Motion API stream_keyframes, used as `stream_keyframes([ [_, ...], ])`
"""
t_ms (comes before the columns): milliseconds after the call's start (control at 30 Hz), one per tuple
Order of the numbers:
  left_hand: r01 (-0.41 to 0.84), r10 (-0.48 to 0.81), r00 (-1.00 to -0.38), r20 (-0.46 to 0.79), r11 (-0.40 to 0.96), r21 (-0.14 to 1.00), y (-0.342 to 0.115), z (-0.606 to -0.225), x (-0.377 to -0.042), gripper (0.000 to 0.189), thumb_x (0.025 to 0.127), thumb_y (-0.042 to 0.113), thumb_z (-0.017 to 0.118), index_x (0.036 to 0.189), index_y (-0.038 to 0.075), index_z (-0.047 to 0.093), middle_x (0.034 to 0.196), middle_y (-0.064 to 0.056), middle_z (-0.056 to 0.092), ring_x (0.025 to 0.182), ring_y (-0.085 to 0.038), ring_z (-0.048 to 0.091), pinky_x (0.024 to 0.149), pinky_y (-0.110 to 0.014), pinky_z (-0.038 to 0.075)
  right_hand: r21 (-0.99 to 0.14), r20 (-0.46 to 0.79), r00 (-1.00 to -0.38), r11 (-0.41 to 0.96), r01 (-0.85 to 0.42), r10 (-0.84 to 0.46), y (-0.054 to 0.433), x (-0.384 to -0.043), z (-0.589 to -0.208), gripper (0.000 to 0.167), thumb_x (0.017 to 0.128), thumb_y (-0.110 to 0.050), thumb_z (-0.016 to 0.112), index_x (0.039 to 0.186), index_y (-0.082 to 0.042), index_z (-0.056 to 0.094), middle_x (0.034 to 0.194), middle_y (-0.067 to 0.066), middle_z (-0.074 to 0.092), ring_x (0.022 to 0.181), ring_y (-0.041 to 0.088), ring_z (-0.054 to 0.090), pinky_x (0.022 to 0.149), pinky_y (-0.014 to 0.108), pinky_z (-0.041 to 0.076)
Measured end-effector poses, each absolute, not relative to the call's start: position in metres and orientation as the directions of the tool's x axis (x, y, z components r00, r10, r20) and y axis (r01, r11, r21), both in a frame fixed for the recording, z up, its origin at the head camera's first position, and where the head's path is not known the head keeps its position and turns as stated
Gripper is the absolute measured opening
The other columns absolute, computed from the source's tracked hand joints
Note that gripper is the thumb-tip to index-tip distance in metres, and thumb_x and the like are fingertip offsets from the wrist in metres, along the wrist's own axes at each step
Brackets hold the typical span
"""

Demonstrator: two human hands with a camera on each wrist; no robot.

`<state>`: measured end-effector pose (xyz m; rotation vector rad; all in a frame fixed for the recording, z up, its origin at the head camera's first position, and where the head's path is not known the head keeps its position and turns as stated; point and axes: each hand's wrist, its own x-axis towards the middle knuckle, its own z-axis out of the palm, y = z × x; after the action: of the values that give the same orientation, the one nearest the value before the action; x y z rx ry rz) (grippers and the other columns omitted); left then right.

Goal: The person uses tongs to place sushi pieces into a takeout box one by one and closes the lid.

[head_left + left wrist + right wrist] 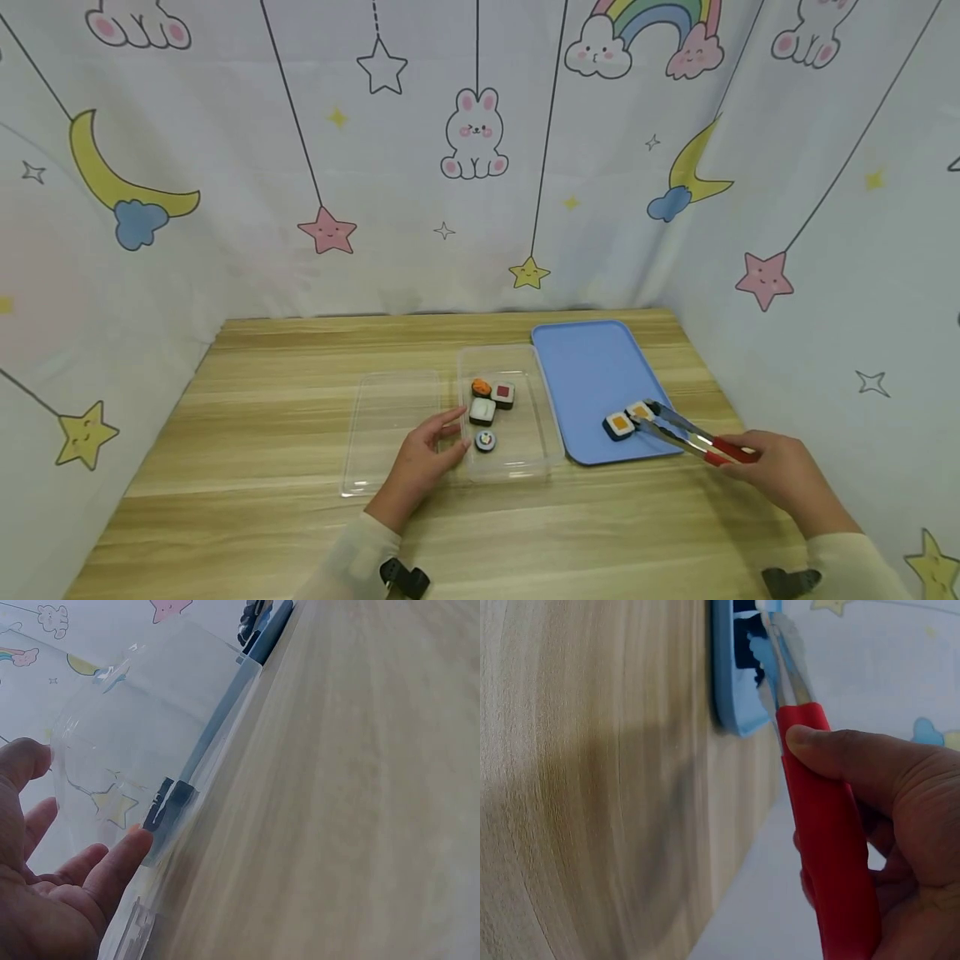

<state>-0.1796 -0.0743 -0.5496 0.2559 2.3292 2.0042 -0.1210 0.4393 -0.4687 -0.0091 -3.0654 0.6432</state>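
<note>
My right hand [776, 471] grips the red handles [829, 825] of metal tongs [686, 429]. Their tips straddle a toy sushi piece [640, 411] with an orange centre, on the blue tray [592, 367]. Right beside it sits a similar sushi piece [618, 426]. At the near left side of a clear plastic container [525, 450], my left hand [423, 458] has its fingers spread and fingertips at the wall, as the left wrist view [64, 892] also shows. Inside are several sushi pieces: an orange-topped one [481, 387], a red-centred one [503, 395], a white one [482, 411] and a round one [485, 441].
A clear plastic lid [393, 429] lies on the wooden table [285, 417], left of the container. The blue tray stands against the container's right side, near the table's right edge. A patterned curtain [412, 192] hangs around the back and sides.
</note>
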Motion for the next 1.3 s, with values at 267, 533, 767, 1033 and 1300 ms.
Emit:
stream_keyframes([
  [267, 0.112, 0.177, -0.981, 0.085, 0.148, 0.983, -0.074, -0.517, -0.165, 0.048, 0.094, -0.001, 0.074, 0.140, 0.002, 0.063, 0.147, -0.020, 0.057, 0.128, -0.046, 0.060, 0.110, -0.065, 0.040, -0.402, 0.063, -0.998, 0.915, -0.022, 0.003, 0.438, -0.124, -0.468, 0.047, 0.078, -0.024, 0.093, 0.116, -0.001, 0.078, 0.102, 0.015, 0.075, 0.080, 0.020, 0.065, 0.064, 0.031, 0.049],
  [533, 0.081, 0.162, -0.985, 0.058, 0.139, 0.987, -0.073, -0.544, -0.177, 0.053, 0.093, 0.001, 0.076, 0.143, 0.006, 0.062, 0.149, -0.016, 0.056, 0.130, -0.041, 0.059, 0.113, -0.063, 0.037, -0.426, 0.079, -0.997, 0.904, -0.017, 0.018, 0.432, -0.130, -0.458, 0.047, 0.080, -0.025, 0.091, 0.119, -0.002, 0.077, 0.107, 0.017, 0.075, 0.081, 0.021, 0.067, 0.062, 0.029, 0.051],
  [767, 0.099, 0.190, -0.979, 0.072, 0.137, 0.986, -0.078, -0.555, -0.183, 0.053, 0.093, 0.011, 0.079, 0.144, 0.012, 0.063, 0.150, -0.008, 0.057, 0.129, -0.033, 0.062, 0.114, -0.058, 0.039, -0.429, 0.123, -0.992, 0.899, -0.085, -0.035, 0.412, -0.144, -0.436, 0.047, 0.081, -0.027, 0.091, 0.119, -0.001, 0.077, 0.105, 0.016, 0.075, 0.082, 0.022, 0.066, 0.062, 0.030, 0.051],
  [1033, 0.106, 0.197, -0.978, 0.072, 0.167, 0.980, -0.079, -0.553, -0.184, 0.053, 0.094, 0.012, 0.078, 0.145, 0.012, 0.063, 0.150, -0.009, 0.056, 0.129, -0.033, 0.062, 0.109, -0.058, 0.045, -0.485, 0.105, -0.986, 0.858, -0.167, -0.132, 0.368, -0.166, -0.419, 0.045, 0.085, -0.024, 0.088, 0.124, -0.006, 0.076, 0.115, 0.017, 0.073, 0.089, 0.025, 0.066, 0.068, 0.032, 0.055],
  [1300, 0.096, 0.180, -0.981, 0.070, 0.138, 0.986, -0.077, -0.552, -0.182, 0.053, 0.093, 0.010, 0.078, 0.144, 0.013, 0.064, 0.150, -0.010, 0.056, 0.129, -0.034, 0.062, 0.112, -0.060, 0.041, -0.484, 0.083, -0.949, 0.820, -0.305, -0.304, 0.319, -0.188, -0.422, 0.039, 0.082, -0.016, 0.090, 0.118, -0.010, 0.079, 0.107, 0.005, 0.076, 0.087, 0.020, 0.067, 0.069, 0.029, 0.057],
])
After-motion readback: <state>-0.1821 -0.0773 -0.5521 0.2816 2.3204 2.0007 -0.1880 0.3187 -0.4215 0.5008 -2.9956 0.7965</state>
